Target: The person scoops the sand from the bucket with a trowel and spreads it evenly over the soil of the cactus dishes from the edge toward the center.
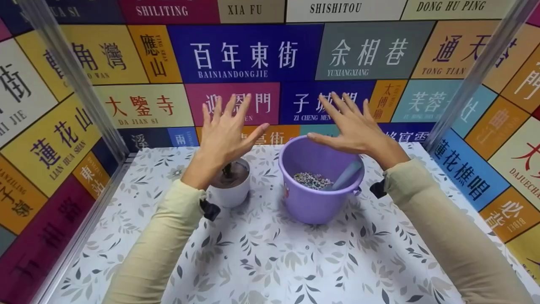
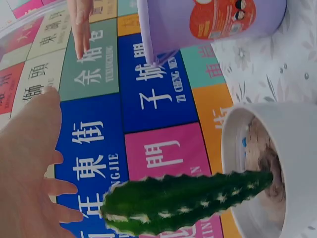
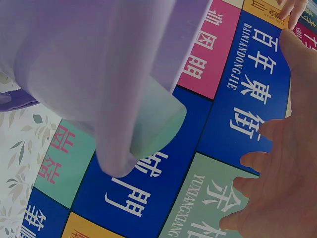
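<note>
Both hands are raised with fingers spread and nothing in them. My left hand (image 1: 228, 133) is over a white pot (image 1: 231, 192) of brown soil, which it partly hides in the head view. From that pot rises a green cactus (image 2: 183, 201) with pale spines, best seen in the left wrist view. Above the far right rim of a purple bucket (image 1: 318, 207) is my right hand (image 1: 352, 128). Small mixed pebbles (image 1: 313, 180) lie in the bucket, and a grey-green scoop (image 1: 346, 175) leans against its inner right wall.
A white tablecloth (image 1: 270, 261) with a grey leaf print covers the table. Walls of colourful panels with lettering (image 1: 244, 50) stand behind and at both sides. Metal posts (image 1: 472, 76) rise at the back corners. The bucket carries a red-orange sticker (image 2: 223, 19).
</note>
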A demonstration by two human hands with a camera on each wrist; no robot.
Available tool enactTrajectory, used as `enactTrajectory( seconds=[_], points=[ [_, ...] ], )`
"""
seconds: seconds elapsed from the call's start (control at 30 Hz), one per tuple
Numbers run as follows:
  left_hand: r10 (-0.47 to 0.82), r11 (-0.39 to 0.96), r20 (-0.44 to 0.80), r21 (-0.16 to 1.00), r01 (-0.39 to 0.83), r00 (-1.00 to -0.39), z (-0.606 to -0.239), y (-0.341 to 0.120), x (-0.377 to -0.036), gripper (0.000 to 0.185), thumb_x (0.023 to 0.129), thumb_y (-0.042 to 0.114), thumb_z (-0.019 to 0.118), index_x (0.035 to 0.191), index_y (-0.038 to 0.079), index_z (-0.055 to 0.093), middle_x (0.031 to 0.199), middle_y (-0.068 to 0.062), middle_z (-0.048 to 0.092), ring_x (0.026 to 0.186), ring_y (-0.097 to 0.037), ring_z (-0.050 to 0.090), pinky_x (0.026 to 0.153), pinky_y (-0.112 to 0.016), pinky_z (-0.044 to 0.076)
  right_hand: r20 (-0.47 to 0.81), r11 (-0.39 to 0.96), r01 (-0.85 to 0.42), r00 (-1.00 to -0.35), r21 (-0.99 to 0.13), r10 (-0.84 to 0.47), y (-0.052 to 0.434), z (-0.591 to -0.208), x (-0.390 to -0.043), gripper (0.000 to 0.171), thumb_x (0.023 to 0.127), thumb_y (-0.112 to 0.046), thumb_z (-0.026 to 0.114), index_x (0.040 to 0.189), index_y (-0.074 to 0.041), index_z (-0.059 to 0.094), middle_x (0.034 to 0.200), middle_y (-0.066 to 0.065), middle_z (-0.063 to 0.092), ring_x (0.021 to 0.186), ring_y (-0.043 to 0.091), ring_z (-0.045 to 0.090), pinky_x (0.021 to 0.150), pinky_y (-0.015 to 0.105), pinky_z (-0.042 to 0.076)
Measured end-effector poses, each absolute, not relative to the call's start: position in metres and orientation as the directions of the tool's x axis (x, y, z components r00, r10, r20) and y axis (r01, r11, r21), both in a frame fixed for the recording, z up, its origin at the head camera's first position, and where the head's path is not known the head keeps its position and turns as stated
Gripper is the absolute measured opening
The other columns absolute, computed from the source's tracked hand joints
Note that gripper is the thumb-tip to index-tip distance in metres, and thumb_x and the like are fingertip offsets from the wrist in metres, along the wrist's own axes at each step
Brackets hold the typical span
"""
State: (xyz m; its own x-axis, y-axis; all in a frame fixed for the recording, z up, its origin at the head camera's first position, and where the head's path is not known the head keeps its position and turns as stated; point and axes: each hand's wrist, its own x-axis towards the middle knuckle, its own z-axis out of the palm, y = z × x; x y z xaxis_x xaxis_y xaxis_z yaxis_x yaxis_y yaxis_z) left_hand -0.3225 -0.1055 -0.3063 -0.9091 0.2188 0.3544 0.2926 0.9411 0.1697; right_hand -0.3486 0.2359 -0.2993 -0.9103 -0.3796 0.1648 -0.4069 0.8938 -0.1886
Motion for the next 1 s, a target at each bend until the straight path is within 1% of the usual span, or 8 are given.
enactTrajectory(
  seconds=[0.13, 0.27, 0.43, 0.57, 0.67, 0.8, 0.9, 1.0],
  points=[
    [0.242, 0.932, 0.383, 0.164, 0.323, -0.891, -0.310, -0.102, -0.319, 0.089, 0.104, 0.081, 0.034, 0.175, 0.029, 0.019, 0.178, -0.014, 0.030, 0.168, -0.043, 0.020, 0.138, -0.061, 0.005, 0.184, 0.886, -0.426, -0.900, -0.182, -0.395, 0.240, -0.299, -0.344, 0.106, 0.093, -0.088, 0.051, 0.173, -0.045, -0.003, 0.184, 0.005, -0.001, 0.171, 0.040, -0.003, 0.132, 0.071, -0.011],
    [0.266, 0.918, 0.413, 0.166, 0.360, -0.871, -0.314, -0.098, -0.316, 0.086, 0.106, 0.077, 0.035, 0.174, 0.024, 0.025, 0.177, -0.015, 0.034, 0.166, -0.040, 0.027, 0.139, -0.056, 0.016, 0.193, 0.883, -0.438, -0.893, -0.168, -0.406, 0.243, -0.299, -0.339, 0.104, 0.094, -0.086, 0.052, 0.173, -0.043, -0.001, 0.184, 0.005, 0.002, 0.171, 0.039, 0.000, 0.135, 0.068, -0.006],
    [0.283, 0.892, 0.463, 0.195, 0.408, -0.840, -0.321, -0.091, -0.309, 0.082, 0.108, 0.072, 0.039, 0.171, 0.020, 0.034, 0.174, -0.015, 0.039, 0.162, -0.039, 0.036, 0.134, -0.055, 0.031, 0.195, 0.876, -0.461, -0.881, -0.144, -0.431, 0.245, -0.302, -0.333, 0.103, 0.096, -0.083, 0.054, 0.174, -0.039, 0.002, 0.184, 0.005, 0.007, 0.171, 0.037, 0.006, 0.137, 0.065, 0.000],
    [0.293, 0.866, 0.470, 0.239, 0.440, -0.832, -0.328, -0.085, -0.303, 0.080, 0.108, 0.070, 0.041, 0.170, 0.020, 0.036, 0.174, -0.014, 0.041, 0.160, -0.037, 0.039, 0.129, -0.058, 0.039, 0.203, 0.865, -0.485, -0.867, -0.127, -0.456, 0.246, -0.305, -0.328, 0.101, 0.098, -0.076, 0.059, 0.175, -0.037, 0.006, 0.184, 0.006, 0.012, 0.170, 0.038, 0.012, 0.136, 0.067, 0.010],
    [0.304, 0.841, 0.468, 0.277, 0.464, -0.830, -0.332, -0.079, -0.300, 0.079, 0.109, 0.068, 0.043, 0.170, 0.018, 0.037, 0.173, -0.014, 0.041, 0.159, -0.035, 0.040, 0.127, -0.058, 0.042, 0.207, 0.859, -0.498, -0.858, -0.116, -0.470, 0.247, -0.307, -0.325, 0.098, 0.099, -0.070, 0.062, 0.176, -0.034, 0.012, 0.183, 0.006, 0.016, 0.169, 0.039, 0.018, 0.133, 0.071, 0.017],
    [0.311, 0.814, 0.455, 0.327, 0.481, -0.835, -0.340, -0.070, -0.297, 0.078, 0.110, 0.066, 0.045, 0.169, 0.016, 0.038, 0.173, -0.014, 0.041, 0.159, -0.035, 0.041, 0.127, -0.058, 0.041, 0.212, 0.856, -0.507, -0.852, -0.103, -0.479, 0.246, -0.310, -0.321, 0.094, 0.100, -0.064, 0.066, 0.175, -0.028, 0.022, 0.181, 0.008, 0.024, 0.165, 0.041, 0.026, 0.130, 0.071, 0.024],
    [0.317, 0.794, 0.441, 0.361, 0.489, -0.840, -0.347, -0.064, -0.295, 0.076, 0.110, 0.063, 0.047, 0.169, 0.015, 0.038, 0.172, -0.014, 0.042, 0.159, -0.036, 0.043, 0.127, -0.058, 0.041, 0.216, 0.851, -0.514, -0.847, -0.102, -0.486, 0.245, -0.311, -0.319, 0.089, 0.099, -0.060, 0.070, 0.172, -0.026, 0.032, 0.178, 0.010, 0.033, 0.163, 0.040, 0.033, 0.129, 0.069, 0.028],
    [0.331, 0.770, 0.427, 0.392, 0.503, -0.841, -0.357, -0.057, -0.294, 0.074, 0.111, 0.062, 0.046, 0.168, 0.014, 0.040, 0.170, -0.014, 0.045, 0.157, -0.035, 0.045, 0.127, -0.055, 0.042, 0.224, 0.841, -0.533, -0.834, -0.093, -0.504, 0.244, -0.313, -0.318, 0.080, 0.098, -0.054, 0.074, 0.165, -0.021, 0.044, 0.170, 0.012, 0.045, 0.157, 0.038, 0.041, 0.125, 0.068, 0.034]
  ],
)
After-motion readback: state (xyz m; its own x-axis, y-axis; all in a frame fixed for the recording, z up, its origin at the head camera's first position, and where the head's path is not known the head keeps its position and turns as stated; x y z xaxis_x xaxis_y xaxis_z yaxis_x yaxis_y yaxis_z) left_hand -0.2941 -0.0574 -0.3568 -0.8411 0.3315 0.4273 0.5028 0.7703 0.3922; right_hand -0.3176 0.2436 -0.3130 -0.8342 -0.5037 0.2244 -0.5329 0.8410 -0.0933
